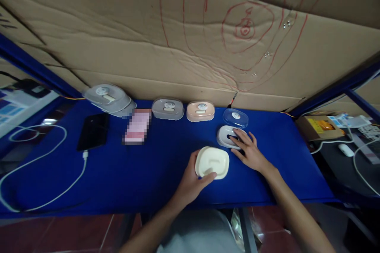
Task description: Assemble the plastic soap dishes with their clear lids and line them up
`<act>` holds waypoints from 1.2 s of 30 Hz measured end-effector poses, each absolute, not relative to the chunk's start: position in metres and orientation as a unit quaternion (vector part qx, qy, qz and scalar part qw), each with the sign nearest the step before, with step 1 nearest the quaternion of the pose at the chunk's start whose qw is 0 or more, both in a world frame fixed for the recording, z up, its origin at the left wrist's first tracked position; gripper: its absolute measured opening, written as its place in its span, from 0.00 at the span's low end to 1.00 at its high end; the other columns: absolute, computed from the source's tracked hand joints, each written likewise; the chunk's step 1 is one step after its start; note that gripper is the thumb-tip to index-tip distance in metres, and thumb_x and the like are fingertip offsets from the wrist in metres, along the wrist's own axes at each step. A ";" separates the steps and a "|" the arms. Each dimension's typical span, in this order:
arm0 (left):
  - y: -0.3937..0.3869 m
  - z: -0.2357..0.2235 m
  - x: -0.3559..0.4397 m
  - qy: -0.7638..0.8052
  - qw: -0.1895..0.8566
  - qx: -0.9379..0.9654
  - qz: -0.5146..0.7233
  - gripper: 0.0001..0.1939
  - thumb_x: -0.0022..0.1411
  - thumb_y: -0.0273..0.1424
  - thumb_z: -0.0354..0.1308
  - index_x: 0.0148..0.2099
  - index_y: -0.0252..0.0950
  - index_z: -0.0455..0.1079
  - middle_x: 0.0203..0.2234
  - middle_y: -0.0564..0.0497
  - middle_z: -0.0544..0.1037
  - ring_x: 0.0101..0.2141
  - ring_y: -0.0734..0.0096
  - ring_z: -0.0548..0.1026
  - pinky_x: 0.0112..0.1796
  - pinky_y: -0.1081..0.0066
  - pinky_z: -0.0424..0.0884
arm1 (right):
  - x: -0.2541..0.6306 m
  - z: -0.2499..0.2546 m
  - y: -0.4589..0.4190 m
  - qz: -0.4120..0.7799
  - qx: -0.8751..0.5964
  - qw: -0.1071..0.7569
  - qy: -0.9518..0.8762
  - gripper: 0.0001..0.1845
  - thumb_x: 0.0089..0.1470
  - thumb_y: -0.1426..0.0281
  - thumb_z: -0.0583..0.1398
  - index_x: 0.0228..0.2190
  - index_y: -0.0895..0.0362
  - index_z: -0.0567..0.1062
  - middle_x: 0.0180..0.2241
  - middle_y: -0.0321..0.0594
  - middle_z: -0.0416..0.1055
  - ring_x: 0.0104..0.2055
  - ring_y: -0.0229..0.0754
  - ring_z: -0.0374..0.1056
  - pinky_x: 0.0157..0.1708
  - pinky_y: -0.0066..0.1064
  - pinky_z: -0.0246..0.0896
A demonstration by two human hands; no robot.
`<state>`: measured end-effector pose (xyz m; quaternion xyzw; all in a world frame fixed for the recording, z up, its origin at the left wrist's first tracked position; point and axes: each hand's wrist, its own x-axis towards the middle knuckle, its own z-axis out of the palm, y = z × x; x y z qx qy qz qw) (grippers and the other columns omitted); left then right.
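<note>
My left hand [191,178] grips a cream plastic soap box [218,158], its thumb over the near edge and its fingers around the left side. The box is tilted towards me, showing a shallow recess. Just behind it on the right, a pale grey soap box [223,139] rests on the blue tabletop. Over that box lies my right hand [249,150], fingers apart across its top and thumb at the near right rim; a dark spot shows under the fingers. A clear oval lid [240,118] with a round sticker lies behind the grey box.
Along the cardboard wall [190,63] stand a peach lidded box [200,111], a grey lidded box [168,110] and a stack of lidded boxes [108,98]. A blurred-out pink screen [138,126] and a black phone [93,131] with a white cable [67,201] lie left. Blue frame posts flank the table.
</note>
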<state>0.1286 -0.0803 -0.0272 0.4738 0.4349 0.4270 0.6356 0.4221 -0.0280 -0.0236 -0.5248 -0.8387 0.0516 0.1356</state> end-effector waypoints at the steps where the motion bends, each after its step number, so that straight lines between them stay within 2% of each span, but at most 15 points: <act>1: -0.079 -0.028 0.128 0.437 0.639 0.467 0.427 0.37 0.58 0.37 0.71 0.65 0.40 0.60 0.58 0.40 0.74 0.57 0.47 0.76 0.56 0.50 0.73 | 0.420 -0.020 -0.028 0.046 -0.531 0.131 -0.836 0.27 0.72 0.59 0.54 0.68 0.48 0.65 0.74 0.49 0.53 0.76 0.59 0.48 0.70 0.68 0.40; 3: -0.079 -0.031 0.128 0.456 0.606 0.495 0.425 0.39 0.60 0.36 0.70 0.67 0.40 0.57 0.61 0.38 0.72 0.59 0.47 0.74 0.57 0.50 0.72 | 0.410 -0.012 -0.036 0.041 -0.538 0.153 -0.828 0.29 0.73 0.60 0.52 0.71 0.46 0.59 0.74 0.46 0.53 0.77 0.55 0.45 0.71 0.66 0.40; 6: -0.083 -0.036 0.131 0.509 0.469 0.611 0.384 0.41 0.62 0.36 0.68 0.72 0.42 0.54 0.66 0.37 0.65 0.66 0.44 0.66 0.64 0.45 0.64 | 0.387 -0.003 -0.063 0.044 -0.511 0.175 -0.841 0.32 0.73 0.60 0.52 0.73 0.46 0.52 0.74 0.45 0.53 0.77 0.53 0.46 0.71 0.60 0.44; 9: -0.089 -0.040 0.133 0.520 0.343 0.709 0.331 0.41 0.66 0.40 0.65 0.75 0.42 0.52 0.70 0.34 0.58 0.70 0.39 0.57 0.67 0.38 0.55 | 0.367 -0.003 -0.091 0.053 -0.462 0.115 -0.878 0.38 0.70 0.54 0.56 0.74 0.50 0.51 0.74 0.48 0.52 0.76 0.57 0.47 0.71 0.62 0.45; 12: -0.093 -0.040 0.133 0.500 0.308 0.751 0.303 0.41 0.70 0.42 0.61 0.77 0.44 0.47 0.73 0.34 0.54 0.73 0.38 0.51 0.68 0.33 0.48 | 0.364 -0.008 -0.109 0.048 -0.471 0.072 -0.878 0.36 0.70 0.54 0.57 0.73 0.49 0.54 0.74 0.49 0.52 0.76 0.58 0.48 0.69 0.66 0.46; 14: -0.094 -0.035 0.131 0.491 0.333 0.746 0.304 0.38 0.72 0.42 0.58 0.77 0.47 0.47 0.74 0.37 0.54 0.73 0.41 0.51 0.68 0.35 0.48 | 0.371 -0.011 -0.116 0.052 -0.490 0.063 -0.868 0.39 0.68 0.51 0.58 0.72 0.49 0.55 0.74 0.51 0.51 0.76 0.61 0.48 0.68 0.68 0.48; 16: -0.096 -0.029 0.127 0.485 0.384 0.717 0.321 0.34 0.73 0.40 0.57 0.76 0.50 0.51 0.73 0.41 0.56 0.72 0.45 0.54 0.69 0.40 0.52 | 0.381 -0.012 -0.122 0.073 -0.495 0.057 -0.864 0.46 0.63 0.45 0.62 0.73 0.50 0.54 0.74 0.53 0.51 0.75 0.64 0.49 0.66 0.69 0.51; 18: -0.098 -0.023 0.123 0.480 0.456 0.661 0.354 0.30 0.73 0.40 0.58 0.73 0.51 0.57 0.72 0.43 0.58 0.71 0.48 0.57 0.69 0.44 0.53 | 0.386 -0.012 -0.129 0.095 -0.497 0.064 -0.860 0.50 0.60 0.44 0.64 0.73 0.50 0.53 0.73 0.54 0.53 0.73 0.64 0.53 0.65 0.66 0.56; 22: -0.099 -0.010 0.118 0.403 0.719 0.406 0.395 0.30 0.70 0.46 0.61 0.71 0.51 0.63 0.71 0.45 0.62 0.70 0.48 0.61 0.68 0.46 0.57 | 0.363 -0.005 -0.137 0.094 -0.559 0.165 -0.807 0.45 0.66 0.52 0.62 0.73 0.52 0.51 0.71 0.55 0.59 0.71 0.60 0.59 0.63 0.60 0.63; 25: -0.096 0.001 0.114 0.269 0.873 0.164 0.372 0.33 0.70 0.55 0.54 0.71 0.49 0.64 0.70 0.45 0.67 0.69 0.46 0.62 0.67 0.45 0.60 | 0.328 0.010 -0.130 0.112 -0.528 0.219 -0.813 0.48 0.64 0.46 0.61 0.73 0.54 0.51 0.71 0.54 0.58 0.73 0.61 0.54 0.66 0.59 0.59; 28: -0.090 0.009 0.106 0.209 0.894 0.040 0.393 0.30 0.74 0.54 0.48 0.71 0.48 0.65 0.66 0.49 0.73 0.67 0.50 0.67 0.68 0.47 0.59 | 0.311 0.027 -0.108 0.149 -0.440 0.235 -0.854 0.47 0.65 0.41 0.53 0.73 0.53 0.51 0.72 0.50 0.56 0.75 0.58 0.51 0.69 0.56 0.56; 30: -0.086 0.012 0.099 0.214 0.883 0.020 0.418 0.29 0.76 0.50 0.48 0.72 0.46 0.64 0.64 0.47 0.75 0.66 0.50 0.69 0.67 0.48 0.60 | 0.322 0.031 -0.088 0.139 -0.457 0.272 -0.836 0.41 0.70 0.46 0.50 0.74 0.53 0.50 0.73 0.49 0.56 0.75 0.53 0.52 0.70 0.53 0.55; 32: -0.083 0.011 0.093 0.235 0.869 0.011 0.436 0.31 0.76 0.49 0.48 0.73 0.44 0.61 0.64 0.43 0.75 0.64 0.48 0.71 0.65 0.47 0.63 | 0.346 0.027 -0.067 0.095 -0.517 0.280 -0.803 0.36 0.72 0.54 0.52 0.73 0.52 0.51 0.72 0.48 0.57 0.74 0.52 0.53 0.71 0.53 0.53; 34: -0.081 0.009 0.090 0.255 0.861 -0.008 0.440 0.32 0.76 0.49 0.49 0.75 0.41 0.58 0.63 0.41 0.76 0.62 0.48 0.74 0.64 0.49 0.65 | 0.372 0.015 -0.051 0.043 -0.559 0.230 -0.795 0.33 0.71 0.58 0.56 0.71 0.51 0.57 0.71 0.48 0.60 0.73 0.56 0.55 0.71 0.58 0.50; 36: -0.079 0.006 0.091 0.269 0.857 -0.042 0.438 0.32 0.77 0.46 0.47 0.76 0.40 0.55 0.60 0.40 0.78 0.59 0.52 0.77 0.64 0.51 0.66 | 0.390 0.002 -0.042 0.016 -0.579 0.167 -0.798 0.27 0.71 0.61 0.57 0.68 0.50 0.66 0.69 0.48 0.64 0.71 0.61 0.58 0.68 0.63 0.53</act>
